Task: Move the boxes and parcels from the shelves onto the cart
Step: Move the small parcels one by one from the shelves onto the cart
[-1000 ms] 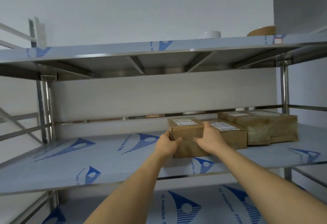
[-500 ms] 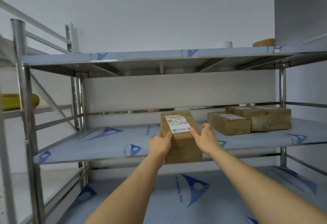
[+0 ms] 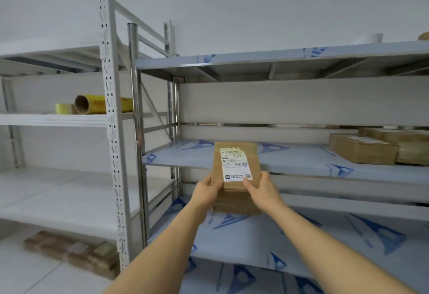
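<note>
The steel rack (image 3: pixel 278 61) stands before me, its shelves covered with grey film that has blue marks. To its left stands a white rack (image 3: pixel 109 108) with a punched post. On the steel rack's middle shelf (image 3: pixel 301 161), at the right end near the back edge, lie the brown boxes (image 3: pixel 380 147), side by side and touching each other. On the floor, under the white rack's lowest shelf near its front post, lies a flat brown parcel (image 3: pixel 69 253); it is blurred. On the white rack's upper shelf, near the right post, lies a yellow roll (image 3: pixel 102 104) on its side, with a smaller yellow roll (image 3: pixel 63 108) just beside it on the left. On the top shelf of the steel rack, at the right end, I can see a white roll (image 3: pixel 373 38), only partly.

I hold a brown box (image 3: pixel 235 177) in the air in front of the middle shelf's front edge, toward its left end, not touching any shelf. Its white label (image 3: pixel 234 163) faces me. My left hand (image 3: pixel 206 191) grips its left side with the fingers curled around the edge. My right hand (image 3: pixel 263 189) grips its right side, the thumb pressed on the label's lower corner.
</note>
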